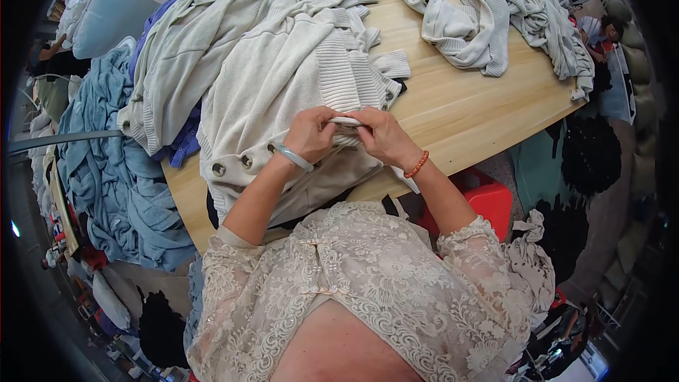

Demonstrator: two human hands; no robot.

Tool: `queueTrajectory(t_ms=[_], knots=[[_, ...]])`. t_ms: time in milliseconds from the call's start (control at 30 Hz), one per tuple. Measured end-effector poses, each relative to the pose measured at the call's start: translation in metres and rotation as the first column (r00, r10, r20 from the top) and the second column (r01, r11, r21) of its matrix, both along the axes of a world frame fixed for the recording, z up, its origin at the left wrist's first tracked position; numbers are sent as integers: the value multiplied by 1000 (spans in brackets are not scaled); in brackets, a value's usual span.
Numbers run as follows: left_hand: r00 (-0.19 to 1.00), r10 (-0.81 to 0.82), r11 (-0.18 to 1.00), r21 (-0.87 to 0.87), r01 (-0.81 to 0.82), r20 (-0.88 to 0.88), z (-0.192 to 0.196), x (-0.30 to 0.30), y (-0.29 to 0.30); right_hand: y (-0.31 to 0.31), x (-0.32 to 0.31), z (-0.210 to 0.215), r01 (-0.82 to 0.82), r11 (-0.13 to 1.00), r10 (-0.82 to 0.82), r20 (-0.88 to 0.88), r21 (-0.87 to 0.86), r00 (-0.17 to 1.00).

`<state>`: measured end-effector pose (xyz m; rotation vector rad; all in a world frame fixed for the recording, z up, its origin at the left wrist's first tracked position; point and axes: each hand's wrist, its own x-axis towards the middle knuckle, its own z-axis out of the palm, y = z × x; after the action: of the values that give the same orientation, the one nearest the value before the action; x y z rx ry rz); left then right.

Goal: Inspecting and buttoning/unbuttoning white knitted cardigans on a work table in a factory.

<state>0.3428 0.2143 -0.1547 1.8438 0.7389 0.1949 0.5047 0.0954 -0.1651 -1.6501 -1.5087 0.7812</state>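
A cream knitted cardigan (269, 78) with dark buttons and a wide ribbed band lies on the wooden table in front of me. My left hand (313, 133), with a pale bangle at the wrist, pinches an edge of its knit. Right beside it my right hand (385, 136), wearing an orange bead bracelet, pinches the same edge. A short strip of folded knit shows between the two hands. The fingertips are partly hidden under the fold, so I cannot tell whether they hold anything else.
More cream knitwear (187, 56) lies on the left over a purple garment (185, 134). Blue-grey knits (117, 170) are heaped beyond the left edge of the wooden table (438, 117). Further cream garments (481, 21) lie at the far right. A red stool (488, 201) stands below the table's right edge.
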Motion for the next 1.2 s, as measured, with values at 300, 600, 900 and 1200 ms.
queueTrajectory(t_ms=[300,600,900,1200], knots=[[996,9,915,-402,29,92,-9,-12,16,-1,-2,13,22,1000,-26,-273,-16,962],[990,36,974,-225,-3,139,14,-15,-12,-7,7,18,-159,961,-23,-638,-226,769],[986,134,713,701,-28,-96,31,-71,-31,-24,14,49,-97,985,-60,-805,-145,590],[923,379,544,790,-281,67,10,-120,-12,-31,28,37,-68,993,-50,-850,-100,525]])
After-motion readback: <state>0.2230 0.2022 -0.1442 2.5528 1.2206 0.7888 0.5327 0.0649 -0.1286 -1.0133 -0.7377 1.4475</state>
